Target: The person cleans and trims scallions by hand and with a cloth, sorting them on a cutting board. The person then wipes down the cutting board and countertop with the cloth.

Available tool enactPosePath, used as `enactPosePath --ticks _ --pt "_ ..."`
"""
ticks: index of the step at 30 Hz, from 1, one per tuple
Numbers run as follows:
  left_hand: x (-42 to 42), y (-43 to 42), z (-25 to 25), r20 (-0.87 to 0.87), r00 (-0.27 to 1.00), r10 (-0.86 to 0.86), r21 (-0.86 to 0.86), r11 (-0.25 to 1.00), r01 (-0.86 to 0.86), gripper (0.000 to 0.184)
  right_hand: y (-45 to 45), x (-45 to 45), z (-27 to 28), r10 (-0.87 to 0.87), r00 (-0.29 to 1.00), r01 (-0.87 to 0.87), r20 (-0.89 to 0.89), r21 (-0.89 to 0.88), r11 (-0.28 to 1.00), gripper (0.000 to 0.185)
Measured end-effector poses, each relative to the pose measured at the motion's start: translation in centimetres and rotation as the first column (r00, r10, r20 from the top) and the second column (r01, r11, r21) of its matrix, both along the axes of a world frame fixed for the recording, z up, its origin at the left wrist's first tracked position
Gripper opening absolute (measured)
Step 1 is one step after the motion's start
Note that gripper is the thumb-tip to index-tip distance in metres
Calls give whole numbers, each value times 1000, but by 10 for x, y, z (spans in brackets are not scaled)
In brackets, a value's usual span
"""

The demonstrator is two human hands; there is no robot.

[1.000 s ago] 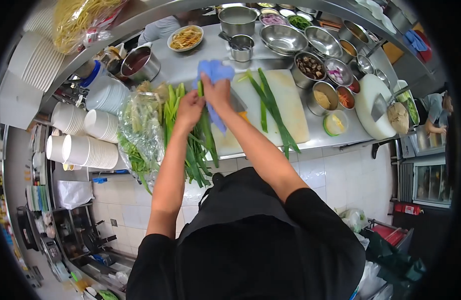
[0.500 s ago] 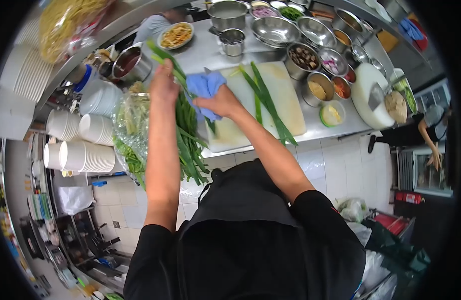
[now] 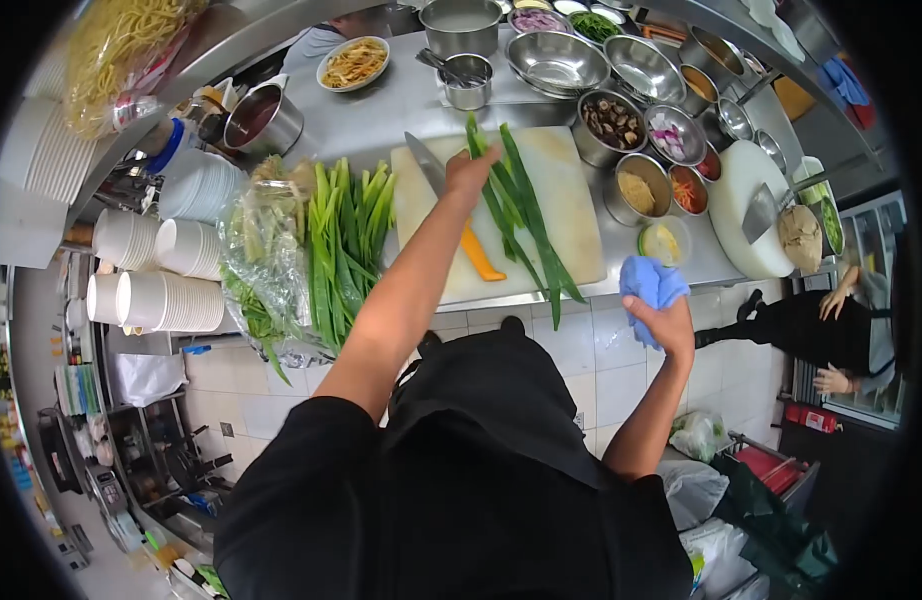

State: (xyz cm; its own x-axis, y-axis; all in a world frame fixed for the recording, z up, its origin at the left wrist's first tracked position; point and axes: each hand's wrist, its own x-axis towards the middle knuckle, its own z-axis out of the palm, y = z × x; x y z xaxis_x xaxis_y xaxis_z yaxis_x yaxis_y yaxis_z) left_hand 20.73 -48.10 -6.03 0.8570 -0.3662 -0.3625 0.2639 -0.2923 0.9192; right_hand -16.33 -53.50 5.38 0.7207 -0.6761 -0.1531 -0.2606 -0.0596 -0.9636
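At the top of the white cutting board [image 3: 566, 200], my left hand [image 3: 467, 176] is closed around the upper part of a long green onion [image 3: 516, 245]. Beside that stalk lie other green onion leaves [image 3: 533, 205], their tips hanging over the board's front edge. A knife with an orange handle [image 3: 478, 253] lies on the board's left side, partly hidden under my left forearm. My right hand [image 3: 666, 325] grips a crumpled blue cloth [image 3: 653, 290] in front of the counter's edge. Left of the board is a bunch of green onions [image 3: 336, 250], next to a clear plastic bag [image 3: 266, 255] of greens.
Metal bowls of chopped mushrooms [image 3: 611, 122], onion [image 3: 671, 135] and carrot [image 3: 689, 190] crowd the right. A cleaver [image 3: 759, 215] rests on a round white block [image 3: 736, 180]. Stacked white bowls [image 3: 171, 300] stand at left. A person [image 3: 831, 320] is at far right.
My left hand has carried a green onion rightward from the bunch onto the board. My right hand has moved right and down with the blue cloth, away from the stalk. The knife handle now shows.
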Motion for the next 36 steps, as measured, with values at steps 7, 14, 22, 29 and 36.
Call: enactPosePath --ticks 7,14,22,29,36 --pt "72 121 22 191 821 -538 948 318 -12 43 18 23 -22 -17 914 -13 406 71 997 74" --pt "89 152 10 282 822 -495 893 448 -37 48 50 144 -22 240 868 -266 434 -2 964 58" --pt "88 202 44 423 879 -221 26 972 232 34 115 299 -45 170 913 -264 370 218 940 49" --pt "79 215 61 259 893 -368 -317 841 438 31 136 410 -28 162 862 172 480 -578 798 46" --pt "92 196 116 40 995 90 -725 688 -33 17 149 400 -1 278 755 -411 594 98 906 44"
